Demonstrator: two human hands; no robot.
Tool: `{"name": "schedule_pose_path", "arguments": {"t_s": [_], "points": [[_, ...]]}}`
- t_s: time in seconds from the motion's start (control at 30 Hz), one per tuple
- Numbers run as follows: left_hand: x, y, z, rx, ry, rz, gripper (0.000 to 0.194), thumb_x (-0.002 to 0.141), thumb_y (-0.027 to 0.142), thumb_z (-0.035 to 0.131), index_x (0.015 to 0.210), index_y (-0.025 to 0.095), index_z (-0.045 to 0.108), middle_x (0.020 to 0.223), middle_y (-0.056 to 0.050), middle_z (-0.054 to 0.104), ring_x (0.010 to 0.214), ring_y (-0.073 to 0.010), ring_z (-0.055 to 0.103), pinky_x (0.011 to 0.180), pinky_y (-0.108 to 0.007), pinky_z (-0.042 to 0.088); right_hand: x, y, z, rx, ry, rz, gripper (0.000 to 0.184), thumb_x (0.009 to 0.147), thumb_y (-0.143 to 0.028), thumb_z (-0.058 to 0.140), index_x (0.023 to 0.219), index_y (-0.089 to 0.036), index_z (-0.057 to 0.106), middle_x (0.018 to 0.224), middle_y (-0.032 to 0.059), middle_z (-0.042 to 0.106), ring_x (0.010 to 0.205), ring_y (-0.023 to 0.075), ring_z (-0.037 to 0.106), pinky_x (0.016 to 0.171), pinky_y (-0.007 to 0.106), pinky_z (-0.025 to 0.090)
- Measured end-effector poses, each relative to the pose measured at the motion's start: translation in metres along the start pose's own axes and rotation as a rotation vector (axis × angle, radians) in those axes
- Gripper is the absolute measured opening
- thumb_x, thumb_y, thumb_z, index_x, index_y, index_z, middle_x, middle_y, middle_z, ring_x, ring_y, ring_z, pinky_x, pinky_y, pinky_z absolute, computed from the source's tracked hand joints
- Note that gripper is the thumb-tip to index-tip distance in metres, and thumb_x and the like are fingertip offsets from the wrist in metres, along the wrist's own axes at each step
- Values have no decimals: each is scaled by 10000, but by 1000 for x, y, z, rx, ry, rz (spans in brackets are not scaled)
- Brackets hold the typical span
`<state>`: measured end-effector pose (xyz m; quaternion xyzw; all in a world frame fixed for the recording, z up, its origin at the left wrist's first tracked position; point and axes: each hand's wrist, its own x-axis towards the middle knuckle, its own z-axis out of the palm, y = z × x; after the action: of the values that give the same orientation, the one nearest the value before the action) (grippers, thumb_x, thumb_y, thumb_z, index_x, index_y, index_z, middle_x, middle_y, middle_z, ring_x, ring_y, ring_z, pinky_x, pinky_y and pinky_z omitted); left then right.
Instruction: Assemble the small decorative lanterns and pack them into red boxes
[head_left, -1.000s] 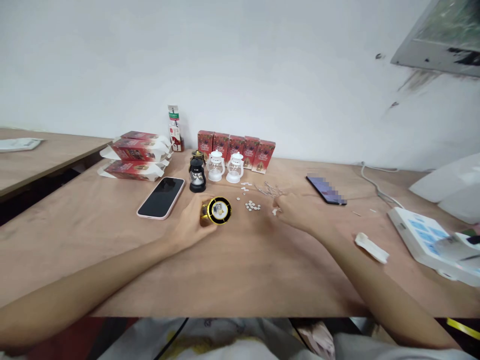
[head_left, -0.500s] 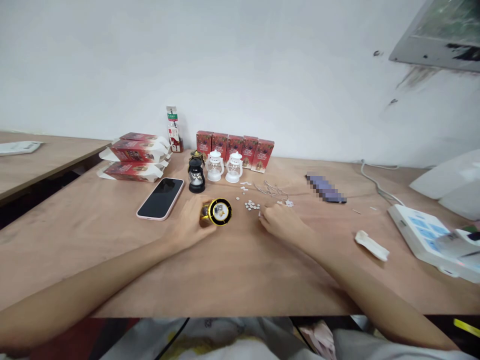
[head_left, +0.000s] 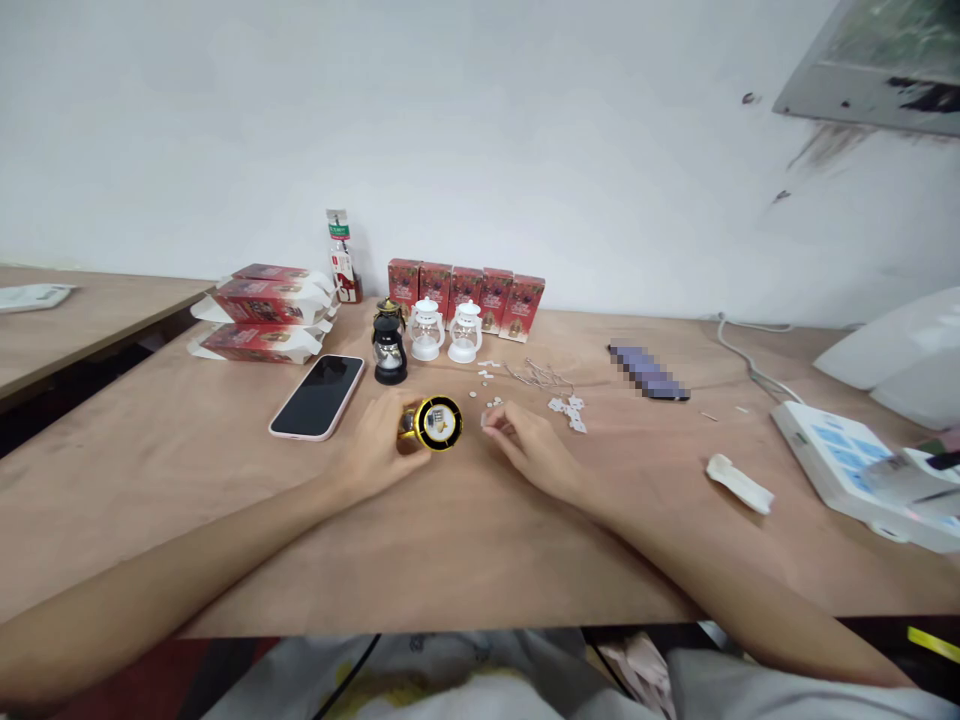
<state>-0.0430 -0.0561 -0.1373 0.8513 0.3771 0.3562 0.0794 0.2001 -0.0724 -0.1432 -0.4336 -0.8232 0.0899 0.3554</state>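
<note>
My left hand (head_left: 379,440) is wrapped round a small gold-and-black toy lantern (head_left: 439,424). The lantern lies tilted so that its round base, with a white disc in the middle, faces me. To its right, my right hand (head_left: 532,445) pinches a small whitish piece (head_left: 485,420) between thumb and fingertips; its exact kind is too small to tell. Small white round discs (head_left: 495,402) lie just beyond those fingertips, partly hidden by the hand. A cluster of flat white pieces (head_left: 574,410) rests beyond the right hand's knuckles, with thin wires (head_left: 540,375) behind it.
Behind stand a black lantern (head_left: 390,352), two white lanterns (head_left: 426,335) and a row of red boxes (head_left: 466,290). A phone (head_left: 319,395) and stacked open red boxes (head_left: 262,342) are at left. Rightward lie a blurred-out phone-like object (head_left: 649,372), a white strip (head_left: 739,485) and a power strip (head_left: 832,450).
My right hand has moved left toward the lantern, uncovering the flat white pieces and covering part of the round discs. My left hand keeps its hold on the lantern.
</note>
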Motion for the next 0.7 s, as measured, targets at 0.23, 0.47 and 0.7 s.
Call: {"name": "schedule_pose_path", "arguments": {"t_s": [0.23,0.47,0.7], "points": [[1,-2,1,-9,15,32,433,719,201,603,1123,200,449,1126,-92,593,1062,-274,569,876,-446,486,-1,-6,6,340,162,64,285,881,-335,544,1138,-217,505,888,25,629,740,124,660,676,286,593],[0,-2,2,43,10,107,411,762,250,614,1135,191,450,1130,-102,600,1054,-274,571,878,-446,468,-4,-17,3,462,257,89,152,870,-342,585,948,-223,640,834,6,627,635,97,641,610,245,553],[0,0,2,90,10,145,393,794,268,609,1143,189,446,1132,-102,607,1054,-264,575,853,-416,470,0,-21,3,533,196,164,175,835,-399,628,826,-226,652,812,9,649,767,137,618,707,284,502]]}}
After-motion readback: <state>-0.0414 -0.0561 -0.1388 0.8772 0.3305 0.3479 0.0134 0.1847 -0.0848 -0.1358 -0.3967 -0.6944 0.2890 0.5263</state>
